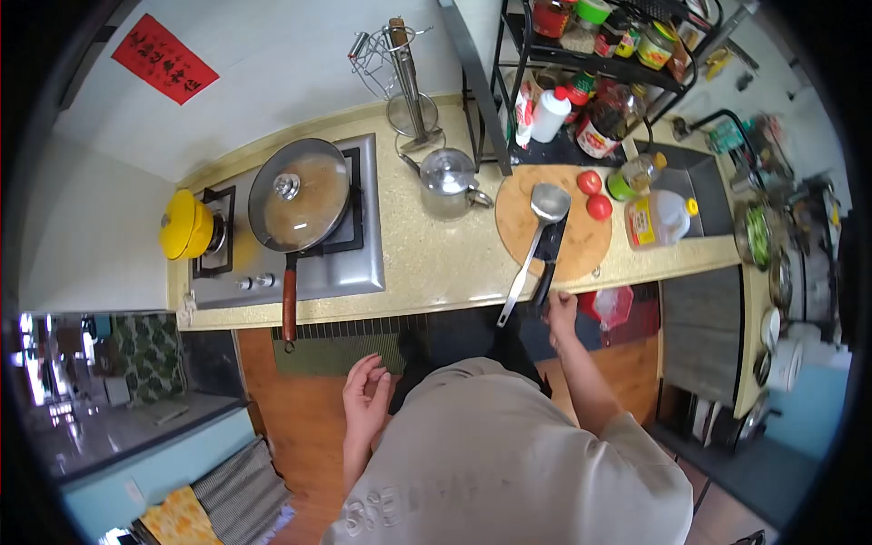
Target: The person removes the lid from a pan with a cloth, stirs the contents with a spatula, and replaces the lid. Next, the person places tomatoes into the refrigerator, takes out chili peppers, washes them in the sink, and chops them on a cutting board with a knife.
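Observation:
My left hand (366,397) hangs in front of the counter with loosely curled fingers, holding nothing. At the counter's front edge, my right hand (560,316) has its fingers drawn together; what they hold, if anything, is hidden. Closest to it is the black handle of a kitchen knife (549,250), whose dark blade lies on the round wooden cutting board (519,213). A metal spatula (534,248) rests across the board, its handle sticking out past the edge. Two tomatoes (594,195) sit at the board's right side. On the stove, a frying pan (288,265) stands under a glass lid (313,193).
A yellow pot (185,225) stands on the left burner. The glass teapot (447,183) is between stove and board. Right of the board are a large jug (656,219) and a green-labelled bottle (636,177). A black rack (607,65) holds several jars. Below is a red container (610,307).

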`<act>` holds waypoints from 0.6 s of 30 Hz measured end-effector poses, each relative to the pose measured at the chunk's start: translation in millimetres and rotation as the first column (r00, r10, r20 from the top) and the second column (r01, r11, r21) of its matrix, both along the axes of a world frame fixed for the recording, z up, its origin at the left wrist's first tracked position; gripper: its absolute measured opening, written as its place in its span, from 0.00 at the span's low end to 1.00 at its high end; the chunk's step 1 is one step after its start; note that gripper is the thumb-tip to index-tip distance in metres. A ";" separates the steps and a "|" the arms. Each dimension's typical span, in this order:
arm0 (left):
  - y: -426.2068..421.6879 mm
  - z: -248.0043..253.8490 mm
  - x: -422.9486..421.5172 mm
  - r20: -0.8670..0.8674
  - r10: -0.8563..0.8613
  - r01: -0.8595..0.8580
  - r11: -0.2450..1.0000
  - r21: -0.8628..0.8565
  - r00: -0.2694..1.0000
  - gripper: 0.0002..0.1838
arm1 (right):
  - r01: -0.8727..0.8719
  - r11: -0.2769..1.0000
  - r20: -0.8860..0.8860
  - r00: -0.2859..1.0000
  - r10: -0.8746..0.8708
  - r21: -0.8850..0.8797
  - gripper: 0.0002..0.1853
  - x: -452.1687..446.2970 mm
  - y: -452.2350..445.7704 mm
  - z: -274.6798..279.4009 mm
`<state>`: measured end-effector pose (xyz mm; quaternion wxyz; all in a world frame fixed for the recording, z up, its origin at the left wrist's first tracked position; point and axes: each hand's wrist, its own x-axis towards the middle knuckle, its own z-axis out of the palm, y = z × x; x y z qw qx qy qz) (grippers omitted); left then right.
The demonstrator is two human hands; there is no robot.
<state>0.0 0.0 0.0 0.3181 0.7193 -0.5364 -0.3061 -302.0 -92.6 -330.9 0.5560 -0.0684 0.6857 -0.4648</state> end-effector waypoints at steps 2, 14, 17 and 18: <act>-9.1 4.0 -7.7 0.053 -0.071 0.067 0.996 0.062 0.996 0.16 | 0.043 0.999 0.062 0.997 -0.045 0.029 0.14 -31.3 -11.3 7.5; -16.5 -100.4 40.1 -0.246 -0.139 0.149 0.989 0.019 0.959 0.16 | 0.173 0.982 -0.435 0.892 -0.123 0.079 0.20 -151.2 -47.9 57.5; -4.5 -104.8 36.7 -0.189 -0.138 0.146 0.989 0.032 0.972 0.16 | 0.334 0.942 -0.752 0.613 -0.244 -0.033 0.23 -170.8 -37.3 -7.2; 1.4 -106.9 34.1 -0.197 -0.134 0.140 0.990 0.016 0.971 0.16 | 0.372 0.926 -0.821 0.507 -0.263 -0.067 0.25 -149.7 -29.0 16.6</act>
